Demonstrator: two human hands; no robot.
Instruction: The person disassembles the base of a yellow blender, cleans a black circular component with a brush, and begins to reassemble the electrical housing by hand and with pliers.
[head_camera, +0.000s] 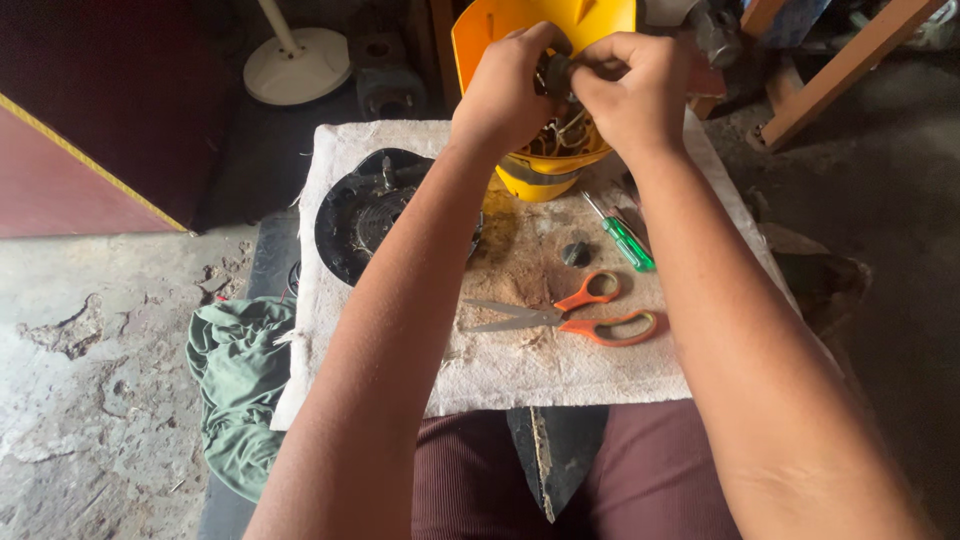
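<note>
1. Left hand (505, 95): I see it raised over the far edge of the work surface, fingers curled shut around a small dark part (556, 72) at the mouth of the yellow housing (520, 25).
2. Right hand (630, 90): it meets the left one, fingertips pinched on the same small dark part from the other side; the knuckles of both hands nearly touch.
3. Small dark part: held between both hands, just above the open housing. Its exact shape I cannot tell; the fingers cover most of it.
4. Yellow housing: a plastic shell standing at the far edge of the cloth, open toward me, with pale wires (560, 135) visible inside below the hands.
5. White cloth (560, 370): spread over the surface, stained brown near the middle.
6. Orange-handled scissors (575, 315): lying flat on the cloth, blades pointing left, closed.
7. Green-handled screwdriver (622, 235): lying on the cloth beyond the scissors, tip toward the housing.
8. Small dark knob (576, 253): loose on the cloth, just left of the screwdriver.
9. Black round motor part (360, 210): on the cloth's left side, partly behind my left forearm.
10. Green rag (235, 380): bunched on the floor, left of the cloth.
</note>
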